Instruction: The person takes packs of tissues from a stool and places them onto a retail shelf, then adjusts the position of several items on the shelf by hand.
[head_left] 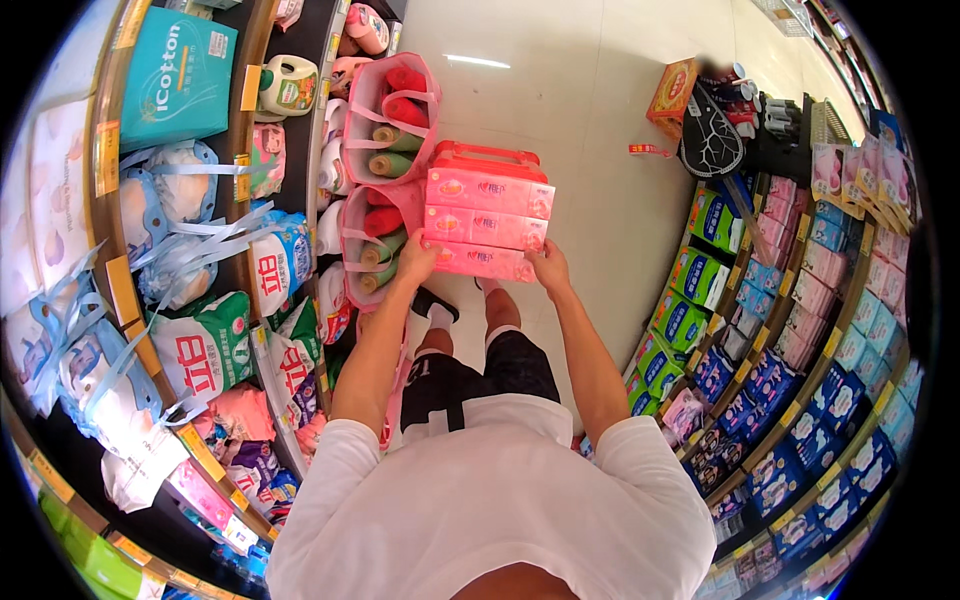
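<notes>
Out in front of me I hold a pink pack of tissue boxes (487,228), three boxes bundled together with a red strip handle along the far edge. My left hand (417,258) grips its near left corner, and my right hand (547,268) grips the near right corner. Both hands have their fingers wrapped partly under the pack, so some fingertips are hidden. Just left of the pack stand two pink clear-sided bags (392,125) with green and red bottles inside; the nearer one is close to my left hand.
Shelves on the left carry detergent bags (200,345), a teal carton (178,78) and a white jug (289,86). Shelves on the right hold green packs (683,325) and blue packs (768,385). A black racket (712,130) hangs at the right shelf's end. Pale tiled floor (580,110) runs between.
</notes>
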